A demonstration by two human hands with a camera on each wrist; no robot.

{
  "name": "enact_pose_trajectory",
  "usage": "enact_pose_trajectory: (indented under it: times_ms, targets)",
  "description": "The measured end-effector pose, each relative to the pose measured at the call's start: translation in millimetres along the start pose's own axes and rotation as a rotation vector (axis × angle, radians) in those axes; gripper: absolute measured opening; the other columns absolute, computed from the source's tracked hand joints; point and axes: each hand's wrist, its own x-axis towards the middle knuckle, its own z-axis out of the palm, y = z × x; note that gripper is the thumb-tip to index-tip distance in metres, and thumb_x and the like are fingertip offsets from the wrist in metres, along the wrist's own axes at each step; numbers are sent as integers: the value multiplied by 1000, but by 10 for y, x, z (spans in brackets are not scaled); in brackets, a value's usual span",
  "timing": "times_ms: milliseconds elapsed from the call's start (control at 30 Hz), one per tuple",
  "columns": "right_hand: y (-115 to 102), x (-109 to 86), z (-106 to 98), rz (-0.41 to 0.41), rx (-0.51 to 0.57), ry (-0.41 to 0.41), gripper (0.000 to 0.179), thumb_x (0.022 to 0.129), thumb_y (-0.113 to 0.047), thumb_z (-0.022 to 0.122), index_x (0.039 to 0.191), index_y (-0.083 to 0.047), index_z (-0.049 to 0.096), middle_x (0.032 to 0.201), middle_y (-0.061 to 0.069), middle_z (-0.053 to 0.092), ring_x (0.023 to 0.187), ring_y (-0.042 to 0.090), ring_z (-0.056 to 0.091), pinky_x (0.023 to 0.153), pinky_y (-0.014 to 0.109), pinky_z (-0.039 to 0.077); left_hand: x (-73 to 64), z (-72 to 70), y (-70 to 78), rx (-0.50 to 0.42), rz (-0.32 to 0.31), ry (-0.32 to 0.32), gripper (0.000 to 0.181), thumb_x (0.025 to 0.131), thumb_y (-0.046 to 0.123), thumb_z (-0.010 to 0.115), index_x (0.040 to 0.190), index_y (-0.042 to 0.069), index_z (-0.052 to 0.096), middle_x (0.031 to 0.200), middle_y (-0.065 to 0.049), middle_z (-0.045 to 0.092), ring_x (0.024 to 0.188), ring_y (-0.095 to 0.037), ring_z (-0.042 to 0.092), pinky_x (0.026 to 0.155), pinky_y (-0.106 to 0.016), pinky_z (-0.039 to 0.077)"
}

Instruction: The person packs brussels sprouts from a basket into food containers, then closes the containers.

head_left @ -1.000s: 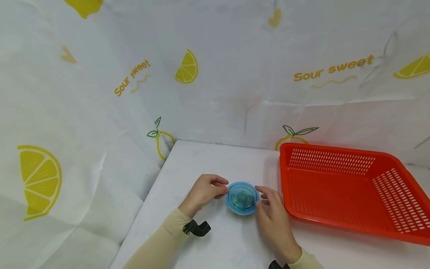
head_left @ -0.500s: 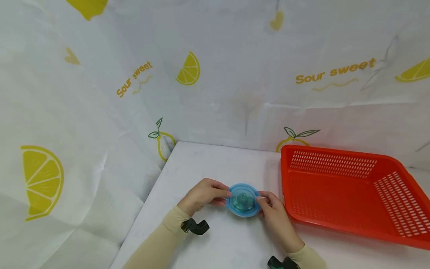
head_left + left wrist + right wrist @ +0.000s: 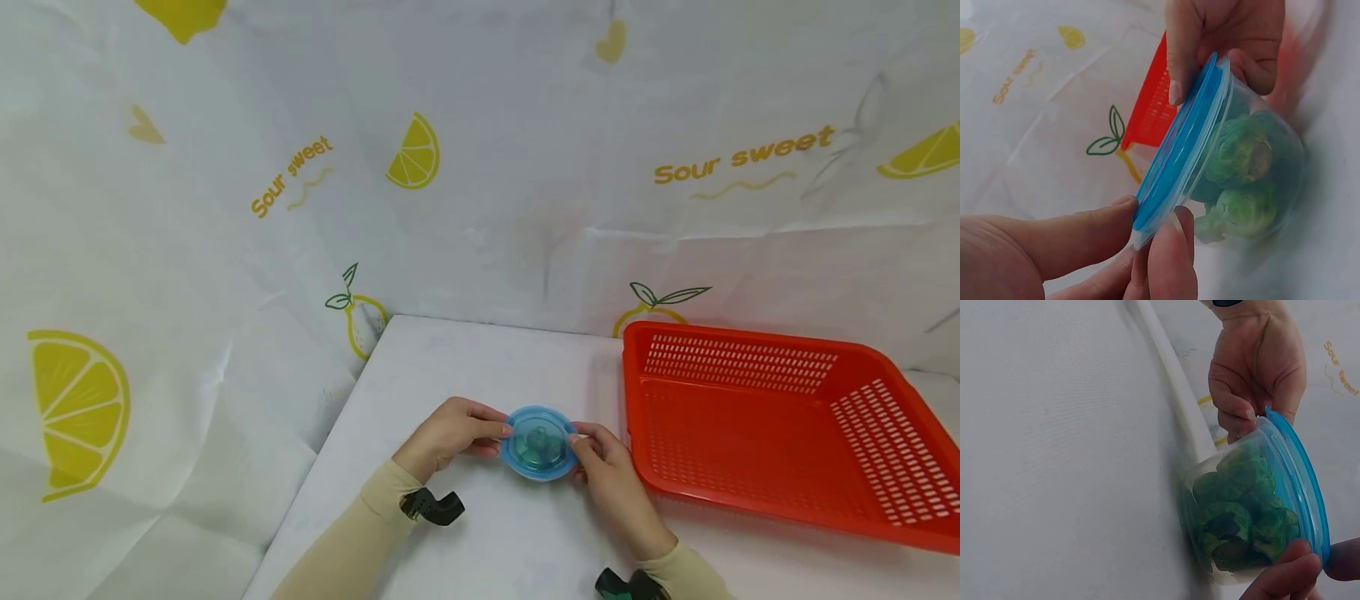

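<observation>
A round, clear plastic food container [image 3: 540, 467] with a blue lid [image 3: 1179, 147] sits on the white table in the middle of the head view. Several green Brussels sprouts [image 3: 1238, 478] show through its walls. On its left side my left hand [image 3: 453, 435] pinches the rim, thumb on the lid's edge and fingers beneath. My right hand [image 3: 617, 483] pinches the opposite side the same way, thumb on top. In the left wrist view the lid lies along the container's rim, with a translucent lip just under it.
A large red plastic basket [image 3: 750, 433] with slotted walls stands just right of my right hand. The white table [image 3: 465, 350] ends at the back and left against a white sheet [image 3: 525, 125] printed with lemons. A dark wrist strap [image 3: 435, 506] sits on my left wrist.
One second ago my fingers were loose beside the container. Both hands have since closed in, thumbs coming onto the lid's edge and fingers under the rim. The container has hardly shifted.
</observation>
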Motion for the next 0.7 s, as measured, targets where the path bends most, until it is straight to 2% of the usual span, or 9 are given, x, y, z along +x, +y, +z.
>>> enact_pose_trajectory:
  times_ms: [300,467,700]
  targets:
    - [24,26,-32,3,6,-30,36,115,-18,51,146,2,54,101,8,63,84,18,59,72,22,55,55,2,-70,-107,-24,-25,37,94,14,84,128,-1,76,96,-4,78,76,-9,73,72,-22,66]
    - [26,31,-61,-5,2,-63,36,115,-20,52,145,0,54,100,8,63,86,19,60,73,22,56,67,0,-88,-123,-21,-30,36,94,12,83,127,-2,77,92,-2,78,73,-8,73,71,-22,65]
    - [56,48,-55,-3,15,-44,36,115,-20,53,145,0,54,99,7,63,83,18,59,72,22,55,92,6,-94,-128,-13,-43,37,95,11,82,128,-2,77,90,-1,78,73,-8,72,71,-21,65]
